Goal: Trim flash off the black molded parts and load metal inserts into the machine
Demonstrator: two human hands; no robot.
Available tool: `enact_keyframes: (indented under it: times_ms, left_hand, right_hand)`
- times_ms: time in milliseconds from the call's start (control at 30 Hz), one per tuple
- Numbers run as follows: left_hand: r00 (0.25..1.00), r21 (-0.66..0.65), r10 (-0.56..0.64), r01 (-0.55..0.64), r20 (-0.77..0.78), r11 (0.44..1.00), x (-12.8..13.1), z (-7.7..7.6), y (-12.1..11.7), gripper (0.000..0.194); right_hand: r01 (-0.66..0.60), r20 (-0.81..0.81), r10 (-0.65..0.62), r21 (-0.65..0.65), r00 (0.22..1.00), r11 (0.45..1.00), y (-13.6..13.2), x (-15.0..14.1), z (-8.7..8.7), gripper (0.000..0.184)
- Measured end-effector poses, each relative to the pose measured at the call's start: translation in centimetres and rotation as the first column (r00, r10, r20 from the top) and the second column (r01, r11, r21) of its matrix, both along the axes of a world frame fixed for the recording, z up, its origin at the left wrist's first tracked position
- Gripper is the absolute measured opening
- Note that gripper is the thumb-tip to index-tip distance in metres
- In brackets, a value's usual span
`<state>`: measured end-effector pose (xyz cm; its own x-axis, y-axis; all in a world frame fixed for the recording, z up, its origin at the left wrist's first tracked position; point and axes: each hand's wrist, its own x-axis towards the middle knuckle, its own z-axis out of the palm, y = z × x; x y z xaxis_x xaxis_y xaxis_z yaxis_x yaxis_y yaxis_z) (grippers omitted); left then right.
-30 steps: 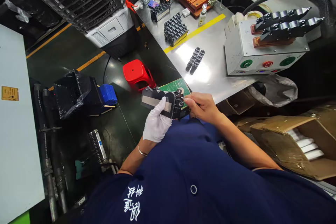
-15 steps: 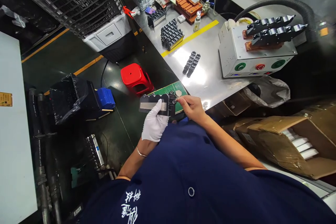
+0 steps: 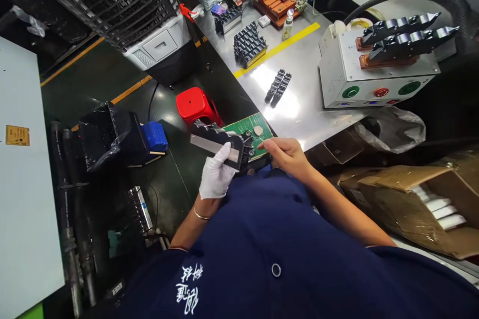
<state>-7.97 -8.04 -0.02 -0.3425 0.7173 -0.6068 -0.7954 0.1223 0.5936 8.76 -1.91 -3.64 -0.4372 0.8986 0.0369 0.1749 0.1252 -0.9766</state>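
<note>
My left hand (image 3: 218,175), in a white glove, is closed round a black moulded plastic part (image 3: 239,158) with scalloped edges and a pale strip along its side. The part tilts, its far end pointing up to the left. My right hand (image 3: 290,155) is bare, its thumb and forefinger pinched together just right of the part's end. Whatever the pinch holds is too small to make out. Beneath both lies a green board (image 3: 264,124) at the bench corner, with a small pale piece (image 3: 258,131) on it.
On the steel bench (image 3: 303,124) lie two slim black parts (image 3: 278,88) and a stack of black parts (image 3: 250,45). A white machine (image 3: 377,72) with buttons stands to the right. A red stool (image 3: 194,103) is on the floor, and an open carton (image 3: 404,184) sits at the right.
The black part has tilted, and its right end has come down slightly. My right fingers have drawn away to the right from its end. The camera view has shifted a little.
</note>
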Motion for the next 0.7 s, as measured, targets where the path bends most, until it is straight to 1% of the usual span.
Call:
enact_keyframes:
  times_ms: [67,100,167,267,433,533,700]
  left_hand:
    - [0.984,0.056,-0.009,0.019,-0.18,0.998,0.0,-0.4,-0.3,0.036]
    - [0.968,0.095,-0.009,0.034,-0.25,0.995,0.0,-0.4,-0.5,0.039]
    - [0.946,0.163,-0.005,0.061,-0.324,0.985,0.2,-0.4,-0.7,0.049]
    - [0.943,0.172,0.004,0.057,-0.334,0.983,0.3,-0.1,-0.8,0.056]
    - [0.932,0.168,-0.011,0.077,-0.361,0.983,0.4,0.2,-0.8,0.052]
    - [0.926,0.169,-0.012,0.082,-0.376,0.982,0.3,0.2,-1.0,0.053]
    - [0.92,0.178,-0.039,0.117,-0.39,0.977,0.2,-0.1,-1.2,0.054]
  right_hand:
    - [-0.077,-0.013,0.077,0.027,0.997,0.997,-0.5,-0.3,1.8,0.056]
    - [-0.103,-0.013,0.103,0.038,0.995,0.994,-0.6,-0.4,2.3,0.058]
    - [-0.134,-0.01,0.135,0.058,0.991,0.989,-0.6,-0.5,2.8,0.06]
    - [-0.157,-0.009,0.158,0.069,0.987,0.985,-0.4,-0.4,2.6,0.058]
    - [-0.205,0.001,0.205,0.065,0.979,0.977,-0.3,-0.2,2.1,0.055]
    - [-0.234,-0.011,0.234,0.028,0.972,0.972,-0.4,0.0,2.0,0.055]
    - [-0.208,-0.045,0.208,0.01,0.977,0.978,-0.8,0.1,1.6,0.054]
